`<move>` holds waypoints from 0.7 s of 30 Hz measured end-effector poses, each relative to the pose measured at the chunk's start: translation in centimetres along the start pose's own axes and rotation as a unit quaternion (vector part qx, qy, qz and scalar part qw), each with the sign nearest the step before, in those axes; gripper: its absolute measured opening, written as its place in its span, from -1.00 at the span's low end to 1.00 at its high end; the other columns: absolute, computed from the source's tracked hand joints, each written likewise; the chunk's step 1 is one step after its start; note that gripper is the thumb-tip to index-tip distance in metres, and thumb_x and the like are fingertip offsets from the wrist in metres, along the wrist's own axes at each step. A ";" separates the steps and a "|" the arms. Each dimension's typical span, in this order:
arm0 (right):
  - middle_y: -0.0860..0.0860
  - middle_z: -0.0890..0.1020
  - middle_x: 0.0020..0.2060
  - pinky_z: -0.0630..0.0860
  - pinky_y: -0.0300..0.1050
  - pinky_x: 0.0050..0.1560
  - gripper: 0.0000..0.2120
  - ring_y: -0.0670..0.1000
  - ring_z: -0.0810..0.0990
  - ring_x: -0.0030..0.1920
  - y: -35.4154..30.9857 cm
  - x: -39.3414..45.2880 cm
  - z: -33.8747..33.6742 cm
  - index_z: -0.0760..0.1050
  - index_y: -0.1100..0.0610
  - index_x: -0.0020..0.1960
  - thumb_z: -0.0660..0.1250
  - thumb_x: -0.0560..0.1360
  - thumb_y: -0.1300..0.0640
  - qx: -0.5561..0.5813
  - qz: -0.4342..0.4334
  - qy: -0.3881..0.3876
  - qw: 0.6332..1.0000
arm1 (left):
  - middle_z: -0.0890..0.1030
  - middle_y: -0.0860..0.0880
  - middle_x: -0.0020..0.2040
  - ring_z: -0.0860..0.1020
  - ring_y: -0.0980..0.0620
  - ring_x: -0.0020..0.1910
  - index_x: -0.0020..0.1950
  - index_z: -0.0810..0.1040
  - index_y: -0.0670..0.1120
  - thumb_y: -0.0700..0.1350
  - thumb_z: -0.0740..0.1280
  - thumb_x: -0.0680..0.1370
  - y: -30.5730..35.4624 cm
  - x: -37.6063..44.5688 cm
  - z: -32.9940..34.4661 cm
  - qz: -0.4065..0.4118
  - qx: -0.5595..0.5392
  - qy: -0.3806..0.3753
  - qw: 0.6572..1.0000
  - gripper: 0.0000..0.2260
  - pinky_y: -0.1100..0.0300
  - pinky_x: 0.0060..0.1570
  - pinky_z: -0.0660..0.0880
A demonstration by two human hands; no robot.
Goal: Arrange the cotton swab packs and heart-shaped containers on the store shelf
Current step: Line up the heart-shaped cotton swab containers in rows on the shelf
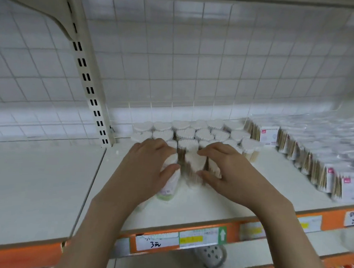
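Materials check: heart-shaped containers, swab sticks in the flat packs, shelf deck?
Heart-shaped containers: likely clear plastic, since swabs show through the walls. Swab sticks in the flat packs: tan, probably wood or bamboo, wrapped in glossy film. Shelf deck: smooth matte off-white, possibly painted metal.

On the shelf point(219, 204), heart-shaped containers point(192, 132) cluster at 12 o'clock; cotton swab packs point(313, 152) lie at 2 o'clock, just beside them.
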State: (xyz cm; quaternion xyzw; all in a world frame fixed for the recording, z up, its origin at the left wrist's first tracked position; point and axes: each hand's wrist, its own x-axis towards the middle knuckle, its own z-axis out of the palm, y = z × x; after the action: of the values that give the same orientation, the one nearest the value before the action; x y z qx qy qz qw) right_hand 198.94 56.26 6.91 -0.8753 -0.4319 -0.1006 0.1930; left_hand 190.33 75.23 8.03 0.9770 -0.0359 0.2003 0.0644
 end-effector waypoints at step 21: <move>0.10 0.43 0.31 0.39 -0.07 0.26 -0.63 0.09 0.41 0.28 12.0 17.6 0.1 0.40 0.17 0.34 0.19 0.57 0.10 -0.149 -0.024 -0.214 0.965 | 0.54 -0.13 0.13 0.48 -0.07 0.12 0.08 0.56 -0.12 -0.21 0.23 0.55 -2.8 20.0 5.7 -0.084 0.125 -0.199 0.968 -0.83 0.13 0.10 0.44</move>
State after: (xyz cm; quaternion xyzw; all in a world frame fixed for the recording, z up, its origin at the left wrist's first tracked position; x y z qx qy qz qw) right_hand 219.15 62.35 9.89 -0.8847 -0.4641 0.0213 -0.0391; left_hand 211.14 76.27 10.48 0.9970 0.0594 -0.0010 -0.0505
